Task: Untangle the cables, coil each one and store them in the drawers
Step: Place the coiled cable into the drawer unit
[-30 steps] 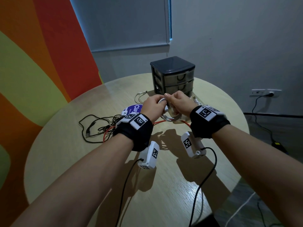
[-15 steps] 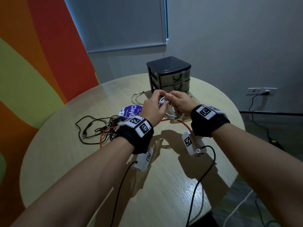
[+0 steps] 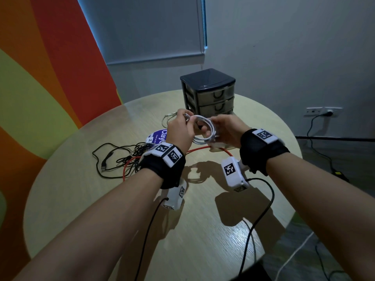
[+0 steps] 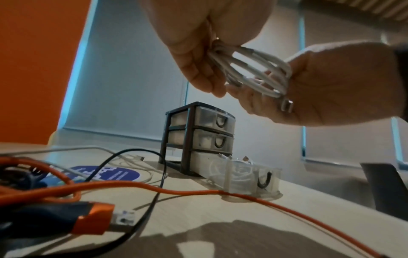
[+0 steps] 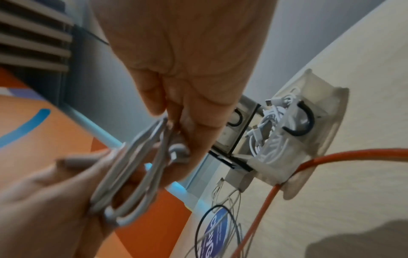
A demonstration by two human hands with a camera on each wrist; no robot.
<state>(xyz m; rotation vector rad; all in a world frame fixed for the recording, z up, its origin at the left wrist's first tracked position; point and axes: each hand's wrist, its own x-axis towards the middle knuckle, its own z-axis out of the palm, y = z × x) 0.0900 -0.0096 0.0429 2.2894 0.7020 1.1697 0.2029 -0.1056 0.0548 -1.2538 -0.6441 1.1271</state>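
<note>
A white cable, wound into a small coil, is held in the air in front of the drawer unit. My left hand pinches the coil's left side. My right hand grips its right side, and a plug end lies against that palm. The unit's top two drawers are closed. Its bottom drawer is pulled out and holds other white cables. An orange cable runs across the table beneath my hands.
A tangle of black cables and the orange cable's plug lie on the round table to the left. A blue round sticker and a loose white cable sit behind them. The walls stand close behind the table.
Both hands have risen a little and moved apart. The white coil, earlier bunched between them, now shows as an open loop.
</note>
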